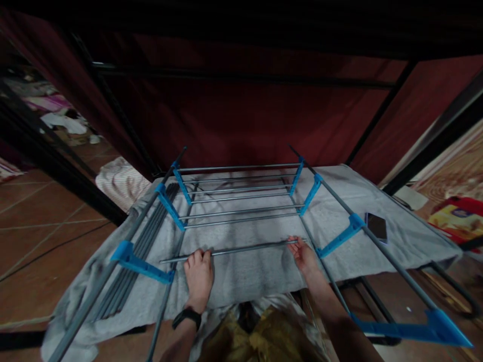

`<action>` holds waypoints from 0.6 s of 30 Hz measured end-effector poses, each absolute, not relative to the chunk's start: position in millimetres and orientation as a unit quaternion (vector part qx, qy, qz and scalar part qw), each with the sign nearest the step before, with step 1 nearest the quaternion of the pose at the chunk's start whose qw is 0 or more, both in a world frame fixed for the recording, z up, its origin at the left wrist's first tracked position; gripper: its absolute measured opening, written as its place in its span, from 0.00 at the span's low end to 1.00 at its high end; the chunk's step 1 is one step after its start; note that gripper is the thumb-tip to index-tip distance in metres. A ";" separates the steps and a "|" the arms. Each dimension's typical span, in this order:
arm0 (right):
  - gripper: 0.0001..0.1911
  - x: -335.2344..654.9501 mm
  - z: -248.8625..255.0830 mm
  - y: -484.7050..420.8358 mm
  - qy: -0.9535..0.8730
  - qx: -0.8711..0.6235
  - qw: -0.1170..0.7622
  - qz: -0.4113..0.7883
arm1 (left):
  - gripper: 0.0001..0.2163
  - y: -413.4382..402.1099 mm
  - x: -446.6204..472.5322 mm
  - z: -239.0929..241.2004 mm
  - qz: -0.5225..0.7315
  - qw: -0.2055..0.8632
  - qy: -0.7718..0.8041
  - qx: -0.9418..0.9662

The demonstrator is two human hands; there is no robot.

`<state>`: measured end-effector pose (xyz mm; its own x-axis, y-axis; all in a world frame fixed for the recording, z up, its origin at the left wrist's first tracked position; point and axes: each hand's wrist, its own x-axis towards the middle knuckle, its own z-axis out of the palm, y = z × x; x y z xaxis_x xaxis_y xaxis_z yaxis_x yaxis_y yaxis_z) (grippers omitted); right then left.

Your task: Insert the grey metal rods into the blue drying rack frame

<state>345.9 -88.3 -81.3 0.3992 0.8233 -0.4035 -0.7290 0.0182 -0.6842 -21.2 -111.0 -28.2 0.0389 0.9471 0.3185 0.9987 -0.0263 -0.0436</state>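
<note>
A thin grey metal rod (249, 248) runs crosswise between my hands, inside a rack frame of grey tubes with blue plastic brackets. My left hand (198, 274) is closed over the rod near its left end, which reaches toward a blue bracket (145, 269). At the other end, my right hand (301, 251) pinches the rod, a little short of the right tube and its blue bracket (339, 240). Several similar crossbars (241, 219) span the far part of the frame between paired brackets. Another blue bracket (415, 329) sits at the near right end.
Several loose grey tubes (139, 251) lie along the left on a grey blanket (241, 276). A phone (376, 227) rests on the blanket at right. Dark posts (56, 166) stand at the sides, with a dark red cloth (241, 120) behind. A red and yellow package (458, 218) is far right.
</note>
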 end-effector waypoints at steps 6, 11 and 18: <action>0.02 349.6 -88.8 -92.2 -0.081 -0.424 0.714 0.551 | 0.17 -111.5 -21.2 -32.4 -0.179 0.059 -0.685 -0.703; 0.03 351.5 -87.4 -91.8 -0.064 -0.423 0.710 0.559 | 0.20 -114.5 -3.6 -31.7 -0.383 -0.189 -0.665 -0.612; 0.03 351.4 -84.6 -91.9 -0.057 -0.432 0.703 0.561 | 0.21 -198.9 30.4 -13.9 -0.196 -0.630 -0.472 -0.585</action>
